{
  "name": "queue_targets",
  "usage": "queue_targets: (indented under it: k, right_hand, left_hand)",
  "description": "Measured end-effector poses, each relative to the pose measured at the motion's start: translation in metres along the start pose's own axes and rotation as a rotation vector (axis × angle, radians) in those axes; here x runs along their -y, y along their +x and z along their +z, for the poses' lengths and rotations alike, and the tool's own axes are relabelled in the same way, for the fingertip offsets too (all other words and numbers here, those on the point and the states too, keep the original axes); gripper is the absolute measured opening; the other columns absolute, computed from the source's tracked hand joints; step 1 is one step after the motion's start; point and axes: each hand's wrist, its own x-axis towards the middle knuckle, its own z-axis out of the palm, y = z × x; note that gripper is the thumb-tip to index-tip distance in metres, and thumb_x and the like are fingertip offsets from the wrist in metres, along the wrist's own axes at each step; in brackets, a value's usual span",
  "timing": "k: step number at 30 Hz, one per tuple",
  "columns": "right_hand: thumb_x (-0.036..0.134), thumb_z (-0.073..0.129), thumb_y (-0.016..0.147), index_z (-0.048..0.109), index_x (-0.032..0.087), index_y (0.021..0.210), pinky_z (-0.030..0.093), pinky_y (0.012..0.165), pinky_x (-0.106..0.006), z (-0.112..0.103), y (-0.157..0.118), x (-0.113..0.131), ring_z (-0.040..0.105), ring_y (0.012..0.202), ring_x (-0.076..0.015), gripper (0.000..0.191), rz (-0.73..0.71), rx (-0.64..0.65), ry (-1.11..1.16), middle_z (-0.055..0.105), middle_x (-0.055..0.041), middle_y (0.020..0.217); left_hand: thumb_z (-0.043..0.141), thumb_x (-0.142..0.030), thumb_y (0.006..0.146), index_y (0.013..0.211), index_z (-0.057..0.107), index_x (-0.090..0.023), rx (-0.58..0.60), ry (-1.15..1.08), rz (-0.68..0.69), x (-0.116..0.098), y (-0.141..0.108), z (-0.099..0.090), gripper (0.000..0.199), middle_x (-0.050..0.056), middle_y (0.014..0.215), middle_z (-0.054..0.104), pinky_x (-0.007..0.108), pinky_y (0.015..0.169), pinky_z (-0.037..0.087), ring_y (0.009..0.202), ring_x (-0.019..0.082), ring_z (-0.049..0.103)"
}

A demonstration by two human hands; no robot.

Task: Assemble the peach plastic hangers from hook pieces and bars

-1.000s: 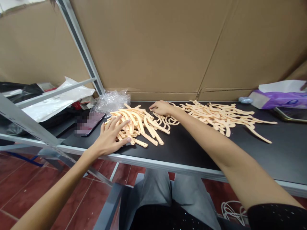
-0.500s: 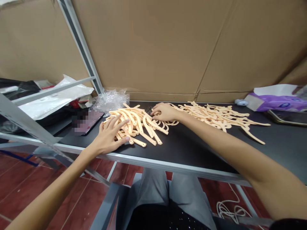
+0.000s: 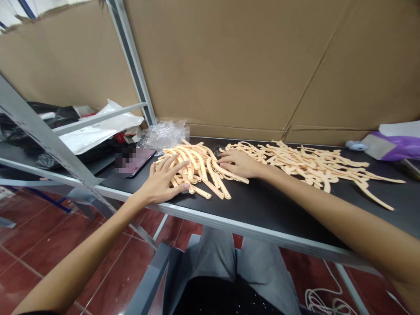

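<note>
A heap of pale orange curved strips (image 3: 197, 164) with small holes at their ends lies on the black tabletop (image 3: 262, 210). My left hand (image 3: 166, 179) rests on the heap's left side, fingers spread. At the heap's right edge is my right hand (image 3: 239, 162), palm down with its fingers reaching left over the strips; the fingers are apart and nothing shows in them. Beyond it to the right spreads a second, looser pile of similar pale orange pieces (image 3: 305, 162).
A phone (image 3: 139, 162) and crumpled clear plastic (image 3: 166, 133) lie left of the heap. White and black bags (image 3: 101, 127) sit behind the metal frame (image 3: 131, 57). A purple packet (image 3: 398, 146) is at the far right. Cardboard (image 3: 229, 65) stands behind.
The view has turned left, so everything sits further right. My right hand has come down flatter at the heap's right edge, and some strips there have shifted. My left hand remains on the heap.
</note>
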Motion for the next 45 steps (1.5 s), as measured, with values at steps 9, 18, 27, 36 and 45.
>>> queue_targets:
  k: [9, 18, 27, 36, 45]
  right_hand:
    - [0.032, 0.051, 0.099, 0.083, 0.017, 0.109, 0.040, 0.107, -0.044, -0.008, -0.008, -0.018, 0.060, 0.122, -0.0317, 0.037, 0.125, -0.072, -0.109, 0.074, -0.0150, 0.122]
    - [0.039, 0.056, 0.094, 0.082, 0.020, 0.084, 0.039, 0.092, -0.044, -0.025, -0.015, 0.023, 0.062, 0.101, -0.0313, 0.034, 0.271, -0.040, -0.122, 0.075, -0.0117, 0.089]
    - [0.027, 0.047, 0.093, 0.059, 0.019, 0.057, 0.038, 0.084, -0.037, -0.039, -0.016, 0.025, 0.053, 0.065, -0.0180, 0.039, 0.309, 0.015, -0.051, 0.059, -0.0016, 0.060]
    - [0.014, 0.065, 0.079, 0.083, 0.020, 0.089, 0.043, 0.071, -0.027, -0.048, -0.025, 0.021, 0.067, 0.079, -0.0183, 0.021, 0.325, 0.076, 0.069, 0.078, -0.0025, 0.086]
    - [0.040, 0.071, 0.088, 0.083, 0.021, 0.092, 0.038, 0.072, -0.028, -0.029, -0.019, 0.046, 0.063, 0.075, -0.0159, 0.023, 0.158, 0.068, 0.147, 0.075, -0.0006, 0.082]
  left_hand:
    - [0.045, -0.075, 0.096, 0.163, 0.034, -0.037, -0.003, -0.011, 0.007, 0.001, 0.000, 0.001, 0.078, 0.009, 0.175, 0.019, 0.071, 0.126, 0.012, 0.161, 0.040, 0.017]
    - [0.042, -0.076, 0.096, 0.162, 0.036, -0.035, -0.029, -0.007, 0.012, 0.003, 0.000, 0.002, 0.078, 0.010, 0.175, 0.021, 0.068, 0.126, 0.015, 0.162, 0.039, 0.016]
    - [0.040, -0.080, 0.094, 0.162, 0.034, -0.036, -0.006, -0.012, 0.001, 0.000, 0.001, -0.002, 0.081, 0.009, 0.175, 0.019, 0.070, 0.126, 0.014, 0.162, 0.038, 0.015]
    - [0.040, -0.076, 0.096, 0.162, 0.033, -0.038, -0.031, 0.005, 0.014, 0.007, 0.002, 0.001, 0.077, 0.008, 0.175, 0.021, 0.068, 0.125, 0.016, 0.161, 0.038, 0.019]
    - [0.042, -0.072, 0.097, 0.162, 0.035, -0.038, -0.054, 0.007, 0.029, 0.009, 0.003, 0.002, 0.073, 0.009, 0.174, 0.024, 0.068, 0.124, 0.018, 0.159, 0.039, 0.022]
